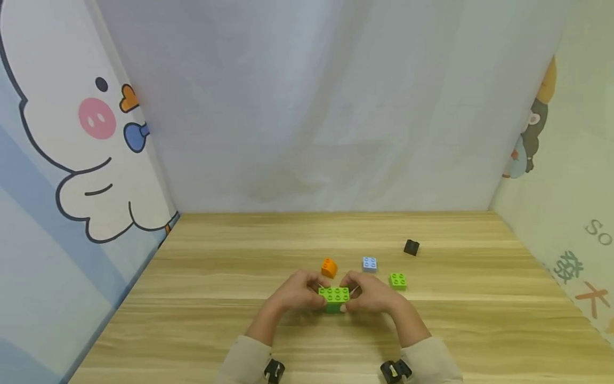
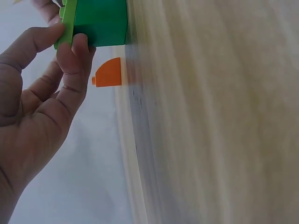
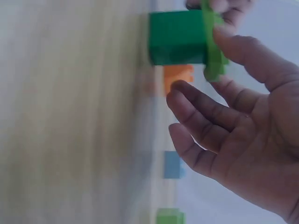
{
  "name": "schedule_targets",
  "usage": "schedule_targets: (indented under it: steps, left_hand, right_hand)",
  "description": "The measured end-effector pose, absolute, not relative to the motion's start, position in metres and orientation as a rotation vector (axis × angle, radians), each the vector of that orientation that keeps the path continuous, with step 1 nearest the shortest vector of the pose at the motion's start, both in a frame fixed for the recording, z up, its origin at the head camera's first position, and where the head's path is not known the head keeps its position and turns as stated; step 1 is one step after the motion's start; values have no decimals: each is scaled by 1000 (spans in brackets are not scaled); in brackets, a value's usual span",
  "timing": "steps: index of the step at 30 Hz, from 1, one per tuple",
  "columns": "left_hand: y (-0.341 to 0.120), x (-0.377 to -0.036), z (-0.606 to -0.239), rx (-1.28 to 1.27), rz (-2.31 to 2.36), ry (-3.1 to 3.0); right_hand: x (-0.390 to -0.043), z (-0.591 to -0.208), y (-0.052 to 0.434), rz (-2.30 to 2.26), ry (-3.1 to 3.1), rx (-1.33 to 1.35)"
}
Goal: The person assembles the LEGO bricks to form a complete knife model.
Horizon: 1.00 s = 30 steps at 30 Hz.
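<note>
Near the front middle of the wooden table [image 1: 216, 320], both hands hold a light green flat brick [image 1: 334, 293] on top of a darker green brick [image 1: 334, 307]. My left hand [image 1: 307, 294] pinches the flat brick's [image 2: 67, 21] left end between thumb and fingers, as the left wrist view shows [image 2: 69, 41]. The dark green brick [image 2: 100, 21] stands on the table beneath it. My right hand [image 1: 363, 296] grips the right end. In the right wrist view its thumb presses the light green brick [image 3: 212, 51] above the dark green brick [image 3: 177, 37], with the other fingers [image 3: 196, 100] loosely curled alongside.
Just behind the hands lie an orange brick [image 1: 329, 267], a light blue brick [image 1: 369, 264] and a small green brick [image 1: 397, 280]. A black brick [image 1: 411, 247] sits farther back right. Padded walls with cartoon prints enclose the table on the left, back and right.
</note>
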<state>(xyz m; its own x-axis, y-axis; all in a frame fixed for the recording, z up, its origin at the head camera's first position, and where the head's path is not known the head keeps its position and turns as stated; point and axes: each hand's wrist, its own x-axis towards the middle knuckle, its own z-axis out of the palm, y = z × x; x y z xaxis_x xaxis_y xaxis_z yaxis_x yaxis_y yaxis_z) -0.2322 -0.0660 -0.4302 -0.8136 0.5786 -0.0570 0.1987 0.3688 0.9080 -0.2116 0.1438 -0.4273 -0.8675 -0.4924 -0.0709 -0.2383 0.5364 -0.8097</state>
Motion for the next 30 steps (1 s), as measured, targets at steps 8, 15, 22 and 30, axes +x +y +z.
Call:
schedule_targets:
  steps: [8,15,22,30]
  left_hand:
    - [-66,-228,-427,645,1443,2256]
    - [-65,-231,-433,624,1472,2258]
    - [-65,-229,-434,585,1508,2232]
    - [-66,-227,-433,570,1503,2229]
  right_hand:
    - [-208,-422,150,-1283,2492,-626]
    - [-202,-423,168,-1362,2524,-615]
    - [-198,-422,182,-1425,2531,-515]
    - [-193,-421,198,-1457,2571,-454]
